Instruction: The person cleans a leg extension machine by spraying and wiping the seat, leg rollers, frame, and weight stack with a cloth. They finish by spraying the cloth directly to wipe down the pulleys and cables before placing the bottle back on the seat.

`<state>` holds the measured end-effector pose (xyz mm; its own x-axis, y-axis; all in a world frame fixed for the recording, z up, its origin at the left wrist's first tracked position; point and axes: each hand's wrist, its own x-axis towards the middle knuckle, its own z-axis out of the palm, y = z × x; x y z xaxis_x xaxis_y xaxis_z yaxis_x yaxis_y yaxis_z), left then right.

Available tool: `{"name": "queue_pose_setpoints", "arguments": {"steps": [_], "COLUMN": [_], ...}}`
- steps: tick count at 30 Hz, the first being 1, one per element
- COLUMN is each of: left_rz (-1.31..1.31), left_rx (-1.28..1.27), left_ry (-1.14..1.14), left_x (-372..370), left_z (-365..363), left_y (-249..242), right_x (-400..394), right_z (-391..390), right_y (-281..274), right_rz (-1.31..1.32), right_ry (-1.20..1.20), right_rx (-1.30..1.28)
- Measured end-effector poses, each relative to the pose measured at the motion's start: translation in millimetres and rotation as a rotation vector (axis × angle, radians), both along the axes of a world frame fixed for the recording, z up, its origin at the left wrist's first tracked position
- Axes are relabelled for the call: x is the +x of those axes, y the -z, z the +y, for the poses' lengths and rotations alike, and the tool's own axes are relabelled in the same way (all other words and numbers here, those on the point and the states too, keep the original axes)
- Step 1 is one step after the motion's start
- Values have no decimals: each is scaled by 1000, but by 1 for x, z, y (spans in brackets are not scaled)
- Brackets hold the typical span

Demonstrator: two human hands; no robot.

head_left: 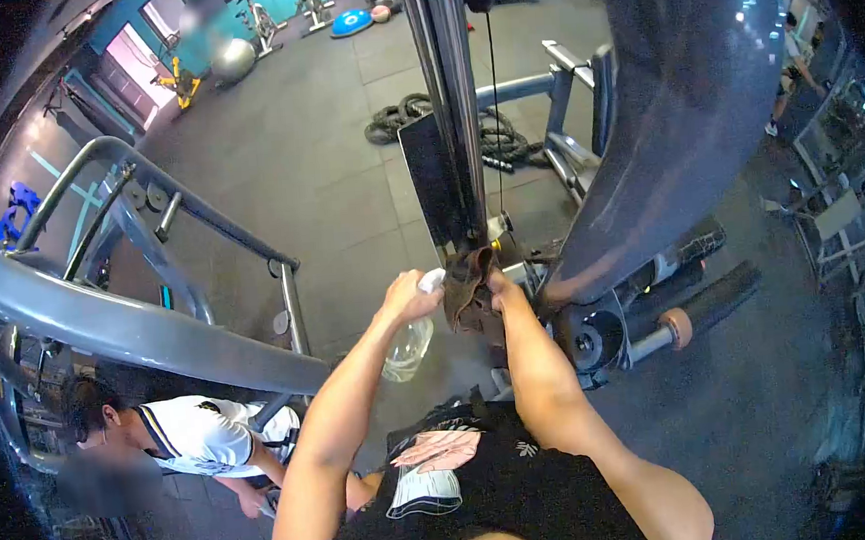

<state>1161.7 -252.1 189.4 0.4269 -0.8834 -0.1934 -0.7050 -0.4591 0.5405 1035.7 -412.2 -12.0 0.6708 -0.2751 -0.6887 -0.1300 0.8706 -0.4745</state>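
My left hand (pixel 406 294) is wrapped round the neck of a clear spray bottle (pixel 409 352) with a white spray head (pixel 431 280). Some liquid shows in the bottle, which hangs below my fist. A crumpled dark brown cloth (pixel 468 296) is gripped by my right hand (pixel 499 287), whose fingers are partly hidden behind it. The spray head points toward the cloth, close at its left side. Both hands are in front of the upright metal posts (pixel 449 98) of a gym machine.
A thick grey machine arm (pixel 675 82) curves down on the right, over a padded roller (pixel 675 329). Another grey frame (pixel 145 320) stands left. Below it a person in a white shirt (pixel 198 432) bends forward. Coiled battle ropes (pixel 397 120) and an exercise ball (pixel 233 59) lie farther back.
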Motion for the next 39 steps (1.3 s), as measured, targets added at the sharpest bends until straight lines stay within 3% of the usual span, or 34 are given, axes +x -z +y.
{"name": "queue_pose_setpoints", "arguments": {"steps": [7, 10, 11, 12, 14, 15, 17, 20, 23, 25, 27, 30, 35, 39], "left_rz": [-25, 20, 22, 24, 21, 54, 17, -49, 63, 76, 127, 203, 303, 346], "left_rx": [49, 27, 24, 17, -42, -58, -134, -277, -262, -327, -357, -283, -260, -267], "left_ry": [7, -50, -46, -44, -28, -56, -33, -34, -105, -97, -129, -160, -320, -381], "left_x": [-22, -19, -19, -20, -19, -24, -29, -40, -51, -60, -70, -82, -93, -93], "left_z": [3, 5, 7, 8, 14, 19, 34, 65, 99, 119, 139, 165, 187, 180], "left_y": [-3, -3, -1, 0, 2, -7, -9, -2, -5, 4, 16, 30, 43, 51], "right_x": [0, 14, 21, 27, 56, 60, 93, 135, 87, 40, 12, 30, 99, 191], "right_z": [2, 14, 13, 16, 30, 31, 6, -13, 4, 40, 62, 62, 19, -56], "right_y": [6, 2, 17, -3, -43, -90, -80, -49, -63, -62, -91, -131, -135, -126], "right_rz": [-59, -207, -241, -275, -222, -56, -112, 88, -10, 66, 301, 605, 580, 690], "right_ry": [-12, 61, 17, -29, -1, -118, -218, -150, -488, -401, -472, -665, -445, -569], "right_rx": [62, -34, -56, -81, -218, -292, -361, -928, -1001, -1312, -1319, -1235, -1363, -1564]}}
